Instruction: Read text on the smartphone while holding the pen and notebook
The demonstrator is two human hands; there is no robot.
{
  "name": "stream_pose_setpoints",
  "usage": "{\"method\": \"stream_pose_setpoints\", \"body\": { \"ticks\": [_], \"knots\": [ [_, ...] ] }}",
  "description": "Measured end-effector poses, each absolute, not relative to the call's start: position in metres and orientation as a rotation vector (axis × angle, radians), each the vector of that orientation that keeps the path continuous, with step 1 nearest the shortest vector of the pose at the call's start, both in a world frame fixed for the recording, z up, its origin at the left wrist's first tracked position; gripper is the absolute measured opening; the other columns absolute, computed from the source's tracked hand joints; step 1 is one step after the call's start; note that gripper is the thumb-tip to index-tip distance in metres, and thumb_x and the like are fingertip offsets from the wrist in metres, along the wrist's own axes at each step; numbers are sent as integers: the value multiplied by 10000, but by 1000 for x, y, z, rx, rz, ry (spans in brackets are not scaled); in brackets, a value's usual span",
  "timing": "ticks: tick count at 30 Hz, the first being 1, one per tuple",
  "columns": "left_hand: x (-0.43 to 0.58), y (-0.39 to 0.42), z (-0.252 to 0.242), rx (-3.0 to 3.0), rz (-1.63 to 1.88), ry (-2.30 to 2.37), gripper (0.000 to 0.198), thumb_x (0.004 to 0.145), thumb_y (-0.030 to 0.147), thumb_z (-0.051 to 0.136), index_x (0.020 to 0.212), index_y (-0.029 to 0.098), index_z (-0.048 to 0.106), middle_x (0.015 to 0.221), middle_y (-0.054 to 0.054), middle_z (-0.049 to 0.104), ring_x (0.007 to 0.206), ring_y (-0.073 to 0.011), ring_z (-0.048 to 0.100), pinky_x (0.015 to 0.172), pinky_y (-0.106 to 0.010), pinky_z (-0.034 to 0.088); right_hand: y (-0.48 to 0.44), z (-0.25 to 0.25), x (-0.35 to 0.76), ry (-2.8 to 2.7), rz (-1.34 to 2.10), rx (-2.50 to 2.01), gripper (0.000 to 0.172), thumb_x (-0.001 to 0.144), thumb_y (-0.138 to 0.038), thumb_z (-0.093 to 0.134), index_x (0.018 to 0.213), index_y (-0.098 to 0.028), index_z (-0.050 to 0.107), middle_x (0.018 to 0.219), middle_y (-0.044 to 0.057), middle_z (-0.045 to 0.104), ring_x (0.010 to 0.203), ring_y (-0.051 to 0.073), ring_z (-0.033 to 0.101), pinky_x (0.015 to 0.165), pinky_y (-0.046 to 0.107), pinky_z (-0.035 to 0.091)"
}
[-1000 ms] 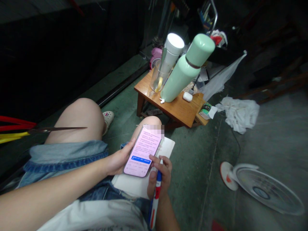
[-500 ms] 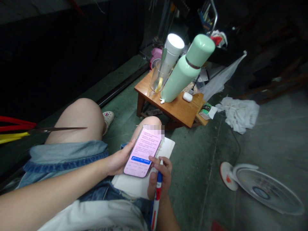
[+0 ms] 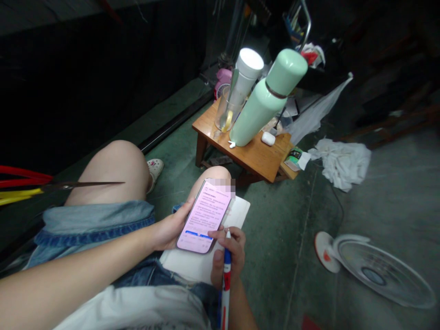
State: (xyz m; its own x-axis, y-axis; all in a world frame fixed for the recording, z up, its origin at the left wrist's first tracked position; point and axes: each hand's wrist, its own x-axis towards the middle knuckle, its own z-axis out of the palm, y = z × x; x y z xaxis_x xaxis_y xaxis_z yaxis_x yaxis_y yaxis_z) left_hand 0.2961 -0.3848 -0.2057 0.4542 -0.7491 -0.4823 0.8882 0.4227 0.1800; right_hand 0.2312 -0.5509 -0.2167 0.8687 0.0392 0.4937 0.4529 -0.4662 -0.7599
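My left hand (image 3: 173, 229) is closed around the left edge of a smartphone (image 3: 202, 215), whose lit screen shows lines of text and a blue band low down. Under the phone, white paper or a notebook (image 3: 192, 268) lies on my lap. A pen (image 3: 226, 279) with a white tip and blue, red and white parts sits in my right hand (image 3: 232, 256), pointing up. The index finger of that hand reaches over the lower part of the screen, touching or just above it; I cannot tell which.
A small wooden stool (image 3: 254, 158) stands ahead with a green bottle (image 3: 263, 107), a clear cup (image 3: 223, 112), a white-lidded container (image 3: 249, 64) and a white earbud case (image 3: 268, 139). Scissors (image 3: 62, 185) jut in at the left. A fan (image 3: 374, 275) is on the right.
The text on the phone screen has scrolled, and the blue band sits lower. My right index finger has moved slightly down and left over the screen. My left hand stays put.
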Motion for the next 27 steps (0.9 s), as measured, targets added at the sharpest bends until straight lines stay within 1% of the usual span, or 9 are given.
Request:
{"method": "stream_pose_setpoints", "body": {
  "ticks": [3, 10, 12, 14, 17, 19, 22, 27],
  "knots": [
    [295, -384, -208, 437, -1064, 346, 783, 885, 632, 181, 1350, 69, 463, 1157, -159, 684, 1172, -292, 560, 1046, -417, 330, -550, -216, 231, -360, -549, -2011, 164, 878, -236, 445, 1036, -212, 485, 923, 43, 709, 1007, 186, 554, 859, 418, 449],
    [294, -385, -207, 383, -1063, 322, 742, 876, 635, 252, 1389, 125, 418, 1268, -143, 621, 1199, -289, 539, 1062, -408, 309, -550, -215, 234, -365, -536, -2117, 186, 879, -241, 432, 1061, -217, 462, 1073, 70, 688, 1124, 200, 537, 897, 450, 437],
    [294, -385, -208, 378, -1058, 311, 742, 873, 638, 263, 1393, 130, 412, 1273, -145, 617, 1202, -295, 535, 1055, -416, 318, -550, -214, 235, -367, -530, -2132, 179, 875, -241, 434, 1048, -219, 476, 1039, 57, 698, 1103, 198, 543, 902, 445, 432],
    [293, -384, -209, 389, -1056, 310, 748, 873, 638, 259, 1392, 122, 412, 1258, -150, 626, 1199, -300, 537, 1049, -425, 325, -551, -213, 235, -347, -534, -2119, 159, 878, -249, 431, 1023, -222, 487, 961, 40, 710, 1050, 192, 556, 873, 421, 439],
    [293, -384, -208, 425, -1062, 344, 770, 882, 634, 212, 1378, 85, 425, 1222, -166, 646, 1180, -303, 552, 1052, -425, 317, -552, -213, 233, -377, -527, -2097, 157, 884, -273, 421, 1017, -227, 491, 850, 17, 705, 951, 183, 585, 825, 395, 440],
    [294, -384, -207, 448, -1065, 361, 790, 883, 635, 184, 1371, 65, 429, 1204, -176, 654, 1169, -304, 560, 1053, -425, 314, -553, -214, 232, -396, -530, -2092, 167, 882, -274, 421, 1026, -225, 490, 834, 16, 699, 914, 181, 600, 825, 398, 429],
    [295, -384, -205, 440, -1073, 345, 794, 879, 642, 188, 1380, 69, 414, 1194, -172, 660, 1171, -304, 559, 1038, -432, 330, -553, -216, 232, -376, -565, -2087, 173, 875, -251, 431, 1039, -219, 478, 909, 35, 707, 951, 186, 598, 847, 417, 425],
    [295, -384, -205, 410, -1065, 347, 764, 873, 639, 258, 1406, 105, 381, 1199, -154, 662, 1174, -302, 558, 1017, -434, 354, -551, -217, 234, -355, -556, -2122, 187, 868, -234, 433, 1053, -221, 456, 1048, 60, 694, 1094, 200, 561, 862, 435, 451]
  ]
}}
